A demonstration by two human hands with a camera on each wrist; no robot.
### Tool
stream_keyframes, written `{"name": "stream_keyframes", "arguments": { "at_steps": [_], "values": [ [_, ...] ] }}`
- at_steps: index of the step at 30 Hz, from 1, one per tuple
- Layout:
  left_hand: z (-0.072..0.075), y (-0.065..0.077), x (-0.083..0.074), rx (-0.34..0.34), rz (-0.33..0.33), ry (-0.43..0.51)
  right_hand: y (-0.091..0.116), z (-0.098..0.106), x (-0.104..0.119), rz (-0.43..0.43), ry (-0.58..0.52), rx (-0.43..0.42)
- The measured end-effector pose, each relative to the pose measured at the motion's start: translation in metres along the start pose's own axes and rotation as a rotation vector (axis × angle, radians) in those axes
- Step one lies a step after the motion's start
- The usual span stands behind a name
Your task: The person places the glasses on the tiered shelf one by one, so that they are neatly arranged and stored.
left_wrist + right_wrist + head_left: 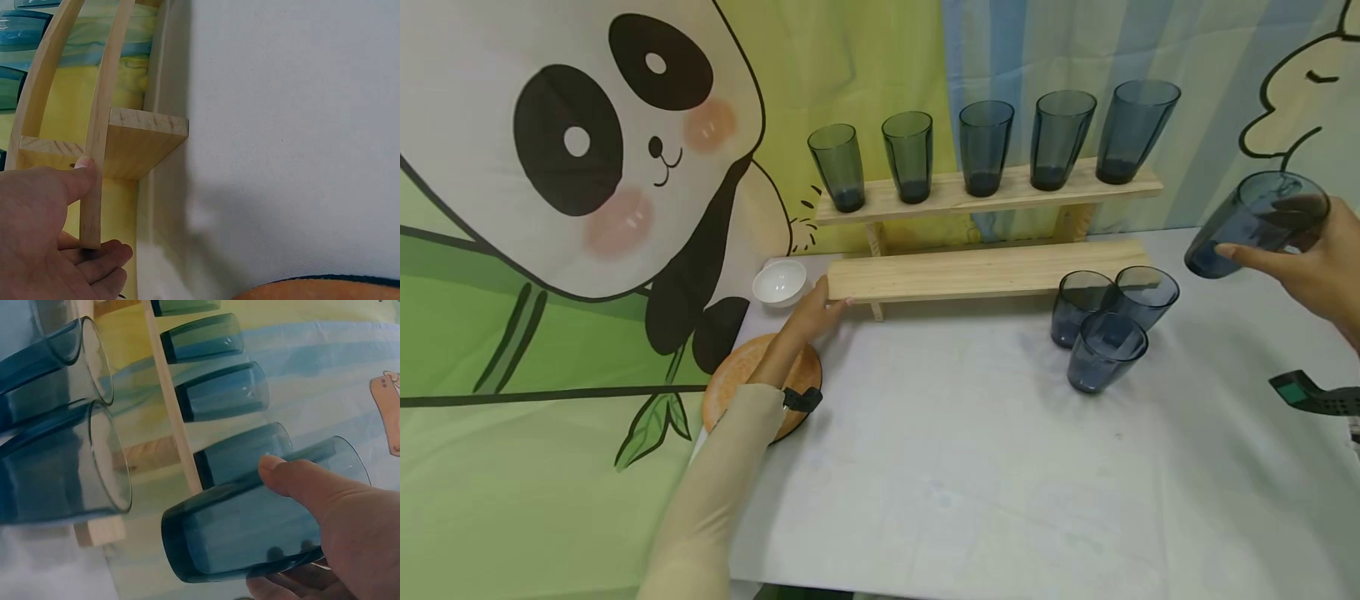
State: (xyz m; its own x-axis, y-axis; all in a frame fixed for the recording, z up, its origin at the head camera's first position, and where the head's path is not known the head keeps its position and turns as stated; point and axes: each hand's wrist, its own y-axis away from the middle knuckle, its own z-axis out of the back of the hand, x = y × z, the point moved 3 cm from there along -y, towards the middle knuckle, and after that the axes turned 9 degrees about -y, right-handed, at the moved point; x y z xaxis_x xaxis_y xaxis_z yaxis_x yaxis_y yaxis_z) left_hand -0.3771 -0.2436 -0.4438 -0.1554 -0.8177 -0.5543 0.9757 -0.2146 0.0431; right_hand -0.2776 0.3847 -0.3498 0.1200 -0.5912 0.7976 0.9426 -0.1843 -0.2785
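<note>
A two-tier wooden shelf point(985, 271) stands at the back of the white table. My left hand point(812, 315) grips the left end of its lower board, the thumb point(80, 178) on one face and fingers bent around the end. Off to the right, above the table, my right hand point(1326, 262) holds a tilted blue glass tumbler point(244, 525), thumb along one side and fingers around the other. Several similar tumblers point(987, 146) stand in a row on the upper board. Three more tumblers point(1105, 358) are grouped on the table before the lower board's right end.
A small white bowl point(778, 285) sits left of the shelf. Under my left forearm lies a round orange plate point(730, 379) with a dark rim. Behind the table hangs a printed cloth with a panda point(647, 167). A black strap point(1322, 400) shows at the right edge.
</note>
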Motion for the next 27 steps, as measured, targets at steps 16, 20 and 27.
{"name": "stream_keyframes", "arguments": {
  "at_steps": [16,20,27],
  "values": [
    [0.000,-0.001,0.001,-0.012,-0.012,0.004,-0.066,-0.062,0.013,-0.042,-0.003,0.273],
    [0.000,0.001,0.001,-0.010,-0.009,-0.001,-0.070,-0.073,0.009,-0.033,-0.016,0.311],
    [0.000,-0.001,0.002,-0.007,-0.011,0.002,-0.070,-0.081,0.000,-0.040,-0.004,0.335]
  ]
}}
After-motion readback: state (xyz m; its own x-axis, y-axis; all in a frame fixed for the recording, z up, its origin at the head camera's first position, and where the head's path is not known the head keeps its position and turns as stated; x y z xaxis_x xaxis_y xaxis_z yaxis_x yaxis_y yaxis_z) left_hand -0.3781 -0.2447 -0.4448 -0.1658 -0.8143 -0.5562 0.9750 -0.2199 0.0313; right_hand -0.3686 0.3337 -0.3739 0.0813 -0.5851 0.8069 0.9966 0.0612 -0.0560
